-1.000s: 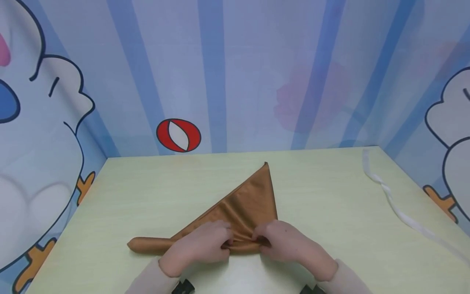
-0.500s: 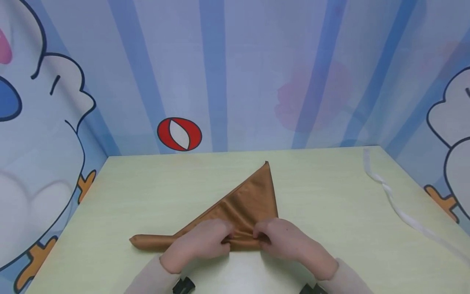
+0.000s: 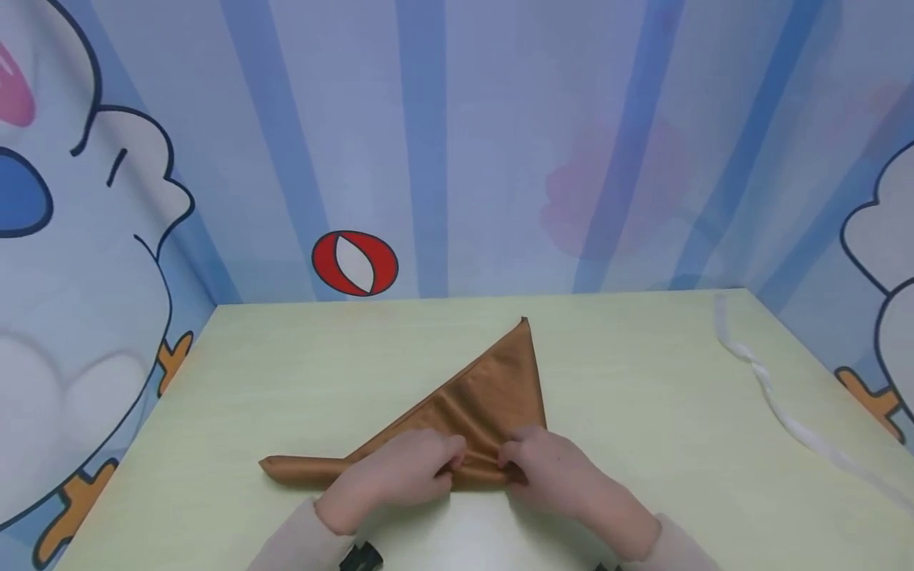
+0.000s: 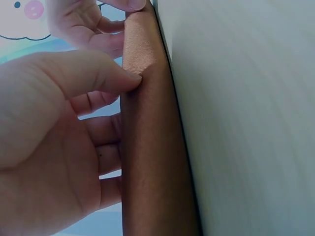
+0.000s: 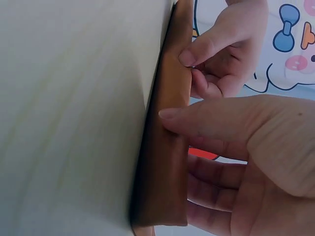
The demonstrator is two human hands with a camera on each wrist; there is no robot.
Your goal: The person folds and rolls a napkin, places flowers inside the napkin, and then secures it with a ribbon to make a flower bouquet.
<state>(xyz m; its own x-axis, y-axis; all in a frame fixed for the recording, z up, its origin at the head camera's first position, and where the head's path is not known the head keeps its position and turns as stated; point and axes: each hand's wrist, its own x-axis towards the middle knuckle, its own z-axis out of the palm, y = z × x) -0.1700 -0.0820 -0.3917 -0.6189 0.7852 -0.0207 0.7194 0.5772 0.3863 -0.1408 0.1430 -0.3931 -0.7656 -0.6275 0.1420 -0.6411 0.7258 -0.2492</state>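
Observation:
A shiny brown cloth (image 3: 493, 392) lies on the table, its upper part a flat triangle pointing away from me. Its near edge is rolled into a thick band, and the roll's tapered end (image 3: 300, 469) sticks out on the left. My left hand (image 3: 403, 468) pinches the band near its middle, thumb on the near face and fingers behind. Close to the right end, my right hand (image 3: 560, 472) pinches the same band. In the left wrist view the rolled band (image 4: 155, 147) runs smooth under the thumb. The right wrist view shows the band's squared end (image 5: 165, 211) below my right thumb.
A twisted white ribbon (image 3: 793, 424) trails along the right side of the pale table (image 3: 643, 357). Blue striped walls (image 3: 493, 143) with cartoon prints enclose the back and sides.
The head view shifts slightly, so everything appears a little further right. Both hands keep their places on the rolled edge, and the cloth's shape looks the same.

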